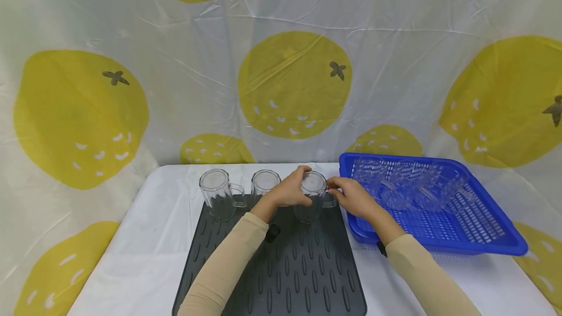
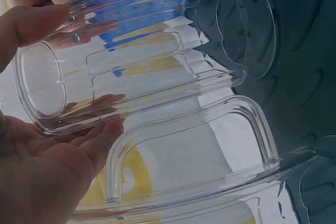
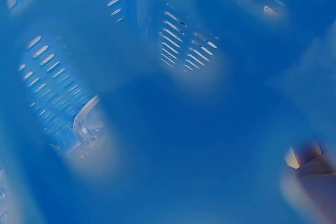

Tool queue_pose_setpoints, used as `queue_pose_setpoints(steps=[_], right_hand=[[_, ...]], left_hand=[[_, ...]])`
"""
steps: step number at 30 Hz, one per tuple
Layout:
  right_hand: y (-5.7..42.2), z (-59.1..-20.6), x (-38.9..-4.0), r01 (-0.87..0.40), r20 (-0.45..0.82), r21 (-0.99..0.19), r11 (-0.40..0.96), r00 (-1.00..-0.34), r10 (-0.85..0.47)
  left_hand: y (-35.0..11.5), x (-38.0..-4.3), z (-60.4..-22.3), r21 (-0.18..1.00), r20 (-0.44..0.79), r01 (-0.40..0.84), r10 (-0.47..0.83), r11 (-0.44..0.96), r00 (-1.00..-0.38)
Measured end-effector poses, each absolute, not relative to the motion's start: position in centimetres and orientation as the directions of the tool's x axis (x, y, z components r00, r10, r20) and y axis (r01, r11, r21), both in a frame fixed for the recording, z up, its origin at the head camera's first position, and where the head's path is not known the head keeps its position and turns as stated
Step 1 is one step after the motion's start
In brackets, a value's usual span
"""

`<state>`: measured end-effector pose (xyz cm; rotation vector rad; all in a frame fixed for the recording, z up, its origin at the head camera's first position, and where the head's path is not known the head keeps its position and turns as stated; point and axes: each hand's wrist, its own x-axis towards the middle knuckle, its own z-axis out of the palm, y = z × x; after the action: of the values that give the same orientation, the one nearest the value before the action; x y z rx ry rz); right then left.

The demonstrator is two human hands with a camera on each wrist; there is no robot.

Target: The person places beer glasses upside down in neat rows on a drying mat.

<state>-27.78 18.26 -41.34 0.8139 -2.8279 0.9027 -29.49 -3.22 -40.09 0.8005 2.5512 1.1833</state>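
Inside the blue basket [image 1: 483, 226] lies clear glassware [image 1: 397, 196]; left grip [image 1: 289, 189] clasps an upturned mug [image 1: 313, 183], right grip [image 1: 354, 198] unclear.

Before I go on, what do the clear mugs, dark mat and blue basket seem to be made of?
Clear mugs: glass or hard plastic, glossy; transparent with bright edges, so I can't tell which. Dark mat: probably rubber or silicone, fairly matte, with moulded ridges. Blue basket: likely moulded plastic, smooth with a slight sheen, evenly coloured and slotted.
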Motion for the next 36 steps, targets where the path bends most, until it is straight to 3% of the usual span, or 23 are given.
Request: queue_pose_setpoints(steps=[6, 13, 25, 36], right_hand=[[18.1, -41.1, -27.5, -0.496, 0.203, -0.531, 0.687, -0.862, -0.465], [18.6, -40.9, -27.0, -0.532, 0.283, -0.497, 0.686, -0.847, -0.451], [20.7, -39.7, -25.8, -0.486, 0.398, -0.507, 0.712, -0.864, -0.307], [22.8, -39.0, -24.2, -0.442, 0.446, -0.552, 0.707, -0.873, -0.197]], left_hand=[[-3.5, -29.2, -39.8, 0.797, 0.070, 0.357, 0.514, 0.486, -0.855], [-4.2, -28.3, -39.0, 0.791, 0.184, 0.411, 0.465, 0.454, -0.866], [-5.8, -25.4, -37.5, 0.672, 0.298, 0.564, 0.522, 0.481, -0.799], [-8.0, -21.7, -37.3, 0.694, 0.351, 0.578, 0.499, 0.430, -0.793]])
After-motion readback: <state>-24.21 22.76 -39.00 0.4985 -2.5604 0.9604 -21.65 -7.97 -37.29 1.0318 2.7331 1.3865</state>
